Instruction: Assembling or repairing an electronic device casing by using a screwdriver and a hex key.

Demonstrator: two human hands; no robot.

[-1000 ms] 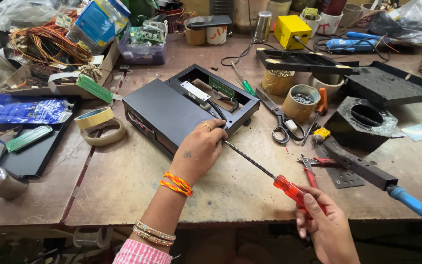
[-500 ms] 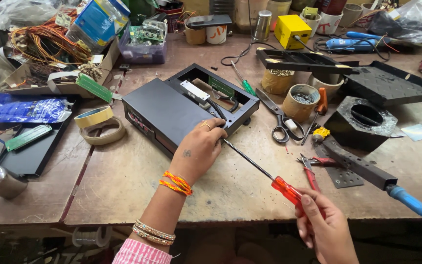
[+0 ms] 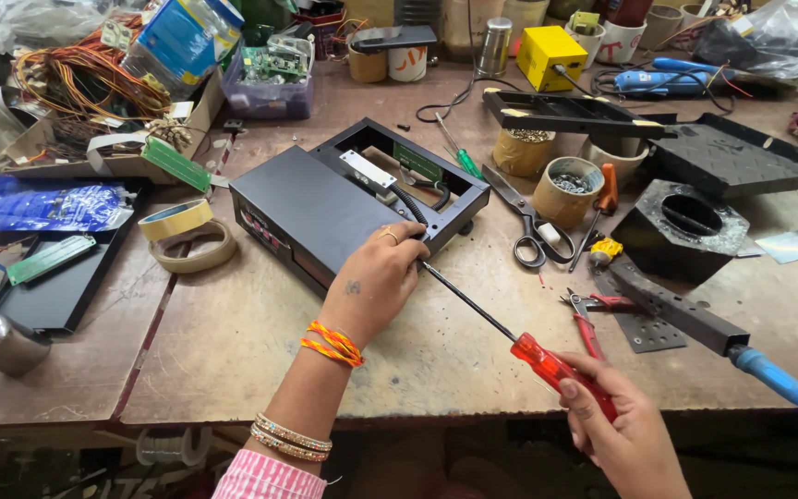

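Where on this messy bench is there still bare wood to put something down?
Bare wood lies along the near edge, between the tape rolls and the left hand, below the black box. A smaller patch sits under the screwdriver. The back and right side are crowded.

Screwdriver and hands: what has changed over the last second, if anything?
Almost nothing. The right hand keeps its grip on the red handle of the screwdriver, shifted only slightly; the tip stays at the corner of the black box. The left hand still rests on that corner. Nothing was picked up or let go; the scissors and tape rolls lie as before.
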